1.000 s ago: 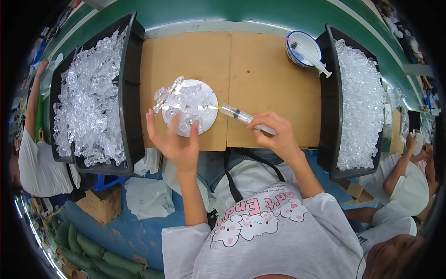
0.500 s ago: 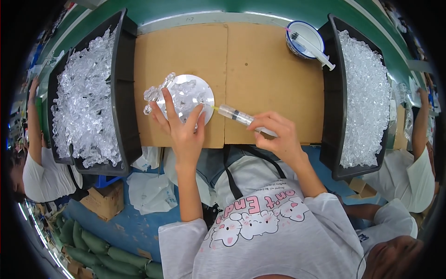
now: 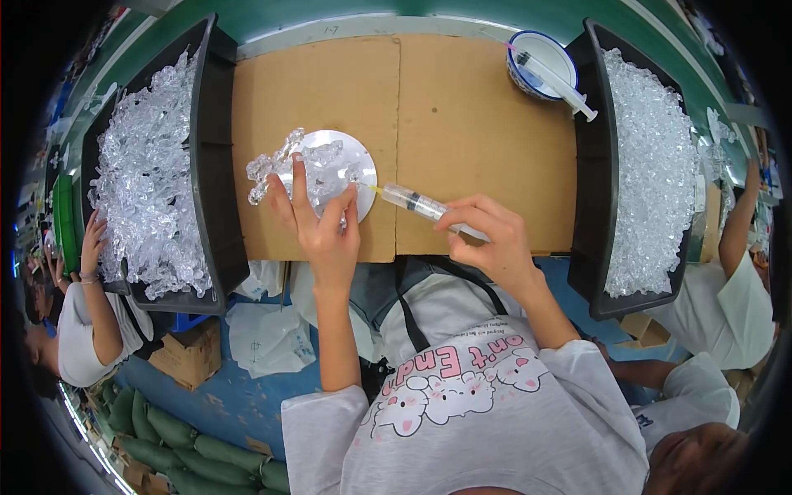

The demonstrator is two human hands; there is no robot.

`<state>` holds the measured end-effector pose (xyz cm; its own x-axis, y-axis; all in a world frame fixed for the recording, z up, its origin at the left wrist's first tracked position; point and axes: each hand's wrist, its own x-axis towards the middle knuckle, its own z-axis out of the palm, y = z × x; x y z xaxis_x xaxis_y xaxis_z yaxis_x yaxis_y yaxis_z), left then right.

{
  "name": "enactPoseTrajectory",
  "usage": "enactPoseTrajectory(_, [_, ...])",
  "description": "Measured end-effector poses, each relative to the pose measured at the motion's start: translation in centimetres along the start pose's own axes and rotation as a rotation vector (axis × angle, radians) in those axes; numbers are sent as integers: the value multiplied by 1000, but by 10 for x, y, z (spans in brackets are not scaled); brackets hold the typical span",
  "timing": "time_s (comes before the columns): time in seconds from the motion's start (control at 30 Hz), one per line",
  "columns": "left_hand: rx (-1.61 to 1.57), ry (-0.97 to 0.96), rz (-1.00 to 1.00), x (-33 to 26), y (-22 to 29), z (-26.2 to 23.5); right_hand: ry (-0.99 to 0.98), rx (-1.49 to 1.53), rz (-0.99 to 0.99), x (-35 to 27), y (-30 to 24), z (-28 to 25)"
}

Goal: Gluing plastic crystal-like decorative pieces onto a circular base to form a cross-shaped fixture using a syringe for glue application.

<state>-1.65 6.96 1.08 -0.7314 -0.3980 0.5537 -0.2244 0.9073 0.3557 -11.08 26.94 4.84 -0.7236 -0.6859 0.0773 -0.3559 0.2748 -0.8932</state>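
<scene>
A round white plate (image 3: 366, 161) lies on the cardboard left of centre, with clear faceted plastic pieces (image 3: 320, 165) on it and jutting past its left edge. Over it, my left hand (image 3: 323, 227) pinches a small clear plastic piece (image 3: 355, 175) between thumb and forefinger, its other fingers spread over the pieces. My right hand (image 3: 491, 235) grips a syringe (image 3: 422, 205) with clear liquid in it. Its yellow needle tip points left and meets the pinched piece, or nearly so; I cannot tell which.
Black bins heaped with clear plastic pieces stand left (image 3: 216, 165) and right (image 3: 596, 165). A blue-rimmed bowl (image 3: 520, 78) at the far right holds a second syringe (image 3: 554, 82) with a pink tip. Cardboard (image 3: 470, 140) covers the tabletop. Other people sit on both sides.
My hands, the syringe and the plate keep nearly the same places, with only a slight shift of the whole view. At the left, another person's hand has come down to the bin.
</scene>
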Motion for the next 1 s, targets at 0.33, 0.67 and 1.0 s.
enactPoseTrajectory(0.33, [-75,-3,-18,2,2,-1,18,-29,-5,3,1,2])
enactPoseTrajectory(0.67, [-55,2,-16,0,-1,2,12,-52,-8,6,2,1])
enactPoseTrajectory(1.0, [-90,79,1,-3,-3,-2,131,11,-19,1,4,-22])
